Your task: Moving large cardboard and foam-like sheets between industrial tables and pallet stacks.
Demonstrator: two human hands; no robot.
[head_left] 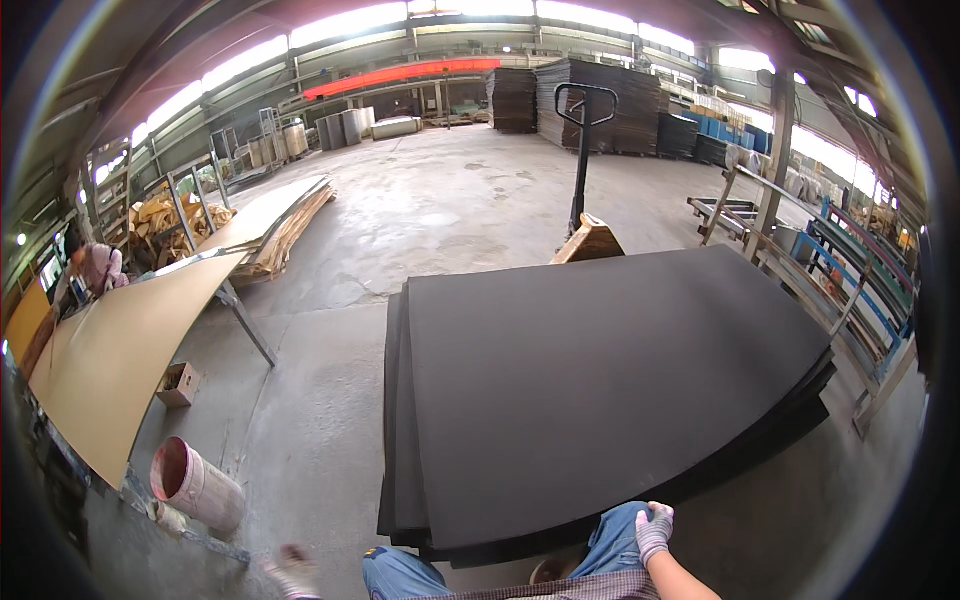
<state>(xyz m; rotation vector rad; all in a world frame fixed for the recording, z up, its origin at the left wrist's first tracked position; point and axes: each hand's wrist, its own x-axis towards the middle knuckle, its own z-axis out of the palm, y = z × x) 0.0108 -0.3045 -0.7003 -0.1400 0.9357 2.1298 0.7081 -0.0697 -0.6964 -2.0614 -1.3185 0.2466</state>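
A stack of large black sheets [600,380] lies in front of me, its layers slightly out of line along the left and right edges. My right hand [655,533], in a light striped glove with bare fingertips, rests on my right knee [615,540] beside the stack's near edge. Its thumb and fingers are apart, and no object shows in it. Down at the lower left, my left hand [292,575] is also gloved and smeared by motion, away from the stack. Whether its fingers are closed cannot be made out.
Behind the stack stands a pallet jack handle [582,150] by a wooden piece [592,240]. At left, a person [100,268] leans over a tan sheet [130,350]; a bucket [198,487] and cardboard box [178,385] sit below. Metal racks [860,290] line the right.
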